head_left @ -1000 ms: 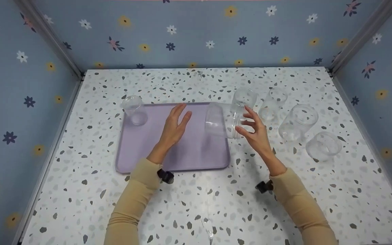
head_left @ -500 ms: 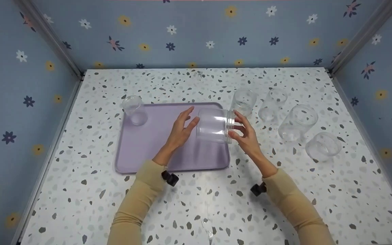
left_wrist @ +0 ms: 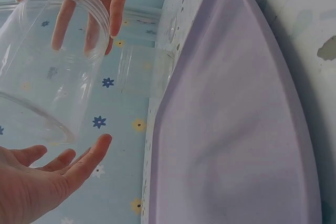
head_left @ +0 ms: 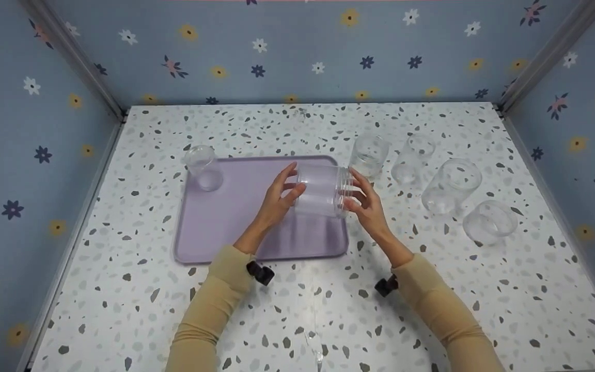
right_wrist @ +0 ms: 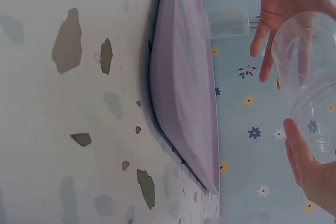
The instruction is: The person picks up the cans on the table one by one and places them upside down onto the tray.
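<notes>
A large clear jar (head_left: 319,190) lies on its side in the air above the right part of the lilac tray (head_left: 235,227). My right hand (head_left: 371,213) holds it by its ridged mouth end, thumb on the near side. At the base end is my left hand (head_left: 276,205), with its fingers spread. The left thumb overlaps the jar's edge in the head view; whether it touches I cannot tell. In the left wrist view the left hand (left_wrist: 50,182) is just below the jar's base, its fingers fairly straight.
A clear cup (head_left: 205,170) stands at the tray's back left corner. Right of the tray are several clear vessels: a cup (head_left: 369,155), a slim glass (head_left: 412,160), a tall jar (head_left: 451,187) and a low jar (head_left: 489,223). Patterned walls (head_left: 297,46) bound the table.
The right hand has brought the jar leftward and slightly nearer over the tray. The left hand has moved right to the jar's base. The other vessels stay put.
</notes>
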